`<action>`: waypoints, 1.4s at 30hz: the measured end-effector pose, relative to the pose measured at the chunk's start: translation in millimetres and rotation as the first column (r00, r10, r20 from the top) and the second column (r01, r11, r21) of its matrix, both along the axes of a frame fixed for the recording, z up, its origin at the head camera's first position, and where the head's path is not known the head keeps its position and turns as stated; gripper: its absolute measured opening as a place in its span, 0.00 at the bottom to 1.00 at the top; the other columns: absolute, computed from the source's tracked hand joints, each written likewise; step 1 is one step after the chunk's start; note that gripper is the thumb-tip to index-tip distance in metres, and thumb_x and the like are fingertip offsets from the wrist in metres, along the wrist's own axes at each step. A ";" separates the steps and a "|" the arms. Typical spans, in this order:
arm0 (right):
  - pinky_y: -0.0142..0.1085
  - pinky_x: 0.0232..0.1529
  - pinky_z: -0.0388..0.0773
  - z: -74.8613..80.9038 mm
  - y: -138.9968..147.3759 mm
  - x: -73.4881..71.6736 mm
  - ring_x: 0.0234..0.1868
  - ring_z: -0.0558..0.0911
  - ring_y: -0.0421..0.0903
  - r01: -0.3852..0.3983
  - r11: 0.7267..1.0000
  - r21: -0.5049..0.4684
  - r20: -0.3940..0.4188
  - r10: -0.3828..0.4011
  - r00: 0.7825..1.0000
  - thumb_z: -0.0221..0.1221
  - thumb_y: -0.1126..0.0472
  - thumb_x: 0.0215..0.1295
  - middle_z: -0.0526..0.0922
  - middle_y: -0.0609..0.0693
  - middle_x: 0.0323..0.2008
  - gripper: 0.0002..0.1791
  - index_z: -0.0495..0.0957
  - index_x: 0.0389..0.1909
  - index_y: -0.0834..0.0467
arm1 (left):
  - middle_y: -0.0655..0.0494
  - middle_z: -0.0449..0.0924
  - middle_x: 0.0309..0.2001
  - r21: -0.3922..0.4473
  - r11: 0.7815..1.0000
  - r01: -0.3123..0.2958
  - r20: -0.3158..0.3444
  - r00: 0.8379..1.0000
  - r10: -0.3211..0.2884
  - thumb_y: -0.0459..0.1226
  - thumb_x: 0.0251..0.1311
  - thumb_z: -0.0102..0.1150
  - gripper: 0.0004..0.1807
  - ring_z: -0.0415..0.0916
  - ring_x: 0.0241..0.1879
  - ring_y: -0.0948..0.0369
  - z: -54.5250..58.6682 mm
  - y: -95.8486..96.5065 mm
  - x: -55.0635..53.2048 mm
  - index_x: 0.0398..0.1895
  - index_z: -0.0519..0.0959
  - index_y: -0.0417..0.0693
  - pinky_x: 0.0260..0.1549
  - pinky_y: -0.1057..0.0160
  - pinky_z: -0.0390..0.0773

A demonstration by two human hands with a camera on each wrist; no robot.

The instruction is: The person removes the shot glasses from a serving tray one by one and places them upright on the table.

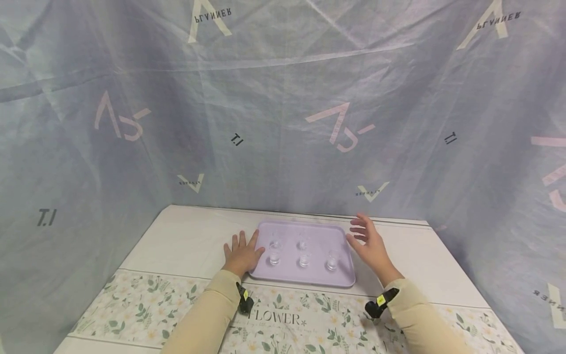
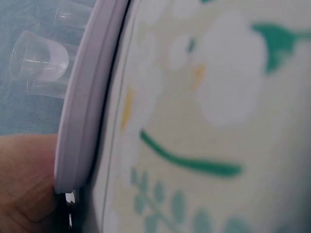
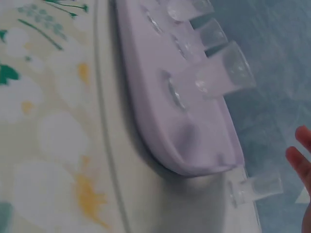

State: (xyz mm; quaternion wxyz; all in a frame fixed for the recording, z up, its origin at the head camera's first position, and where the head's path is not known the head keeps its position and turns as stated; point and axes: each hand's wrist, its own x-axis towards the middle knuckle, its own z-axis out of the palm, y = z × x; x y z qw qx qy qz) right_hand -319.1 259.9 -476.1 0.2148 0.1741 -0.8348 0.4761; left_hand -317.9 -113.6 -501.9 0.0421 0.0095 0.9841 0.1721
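Both wrist views are blurred and close; the left one cuts off all but a patch of palm against the rim of the flat lilac plastic tray (image 1: pixel 305 280). Five small clear glass cups (image 1: pixel 303 260) stand on the tray, counted from the head view. The left hand (image 1: pixel 241 254) lies flat, fingers spread, thumb touching the tray's left edge. The right hand (image 1: pixel 369 242) hovers with loose, straight fingers just beside the right edge, holding nothing. The white flower-printed tablecloth (image 1: pixel 177 246) sits within a grey fabric backdrop (image 1: pixel 283 98).
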 end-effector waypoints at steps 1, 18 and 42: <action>0.54 0.56 0.79 1.3 -3.1 4.1 0.57 0.80 0.65 -0.012 1.000 -0.008 0.013 0.012 1.000 0.65 0.70 0.66 0.75 0.68 0.60 0.38 0.59 0.73 0.60 | 0.34 0.41 0.80 -0.001 1.000 0.001 -0.002 1.000 -0.001 0.56 0.77 0.39 0.36 0.36 0.78 0.35 -0.4 -0.1 -0.1 0.82 0.50 0.57 0.71 0.29 0.39; 0.53 0.52 0.82 -37.1 -19.5 22.2 0.57 0.76 0.72 -0.152 0.981 -0.117 0.098 0.163 0.982 0.68 0.77 0.57 0.72 0.73 0.59 0.46 0.55 0.74 0.66 | 0.33 0.40 0.80 0.009 1.000 0.004 0.001 1.000 -0.004 0.56 0.77 0.39 0.36 0.35 0.78 0.35 -3.4 -1.8 -2.6 0.82 0.49 0.58 0.71 0.29 0.37; 0.44 0.44 0.85 -19.2 -41.5 46.9 0.45 0.84 0.65 -0.131 0.988 -0.081 0.098 0.139 0.985 0.69 0.81 0.51 0.78 0.70 0.48 0.45 0.61 0.71 0.67 | 0.35 0.37 0.80 0.027 1.000 -0.002 0.008 1.000 0.001 0.58 0.76 0.39 0.37 0.31 0.79 0.36 -11.2 -2.1 -7.0 0.83 0.48 0.59 0.71 0.29 0.33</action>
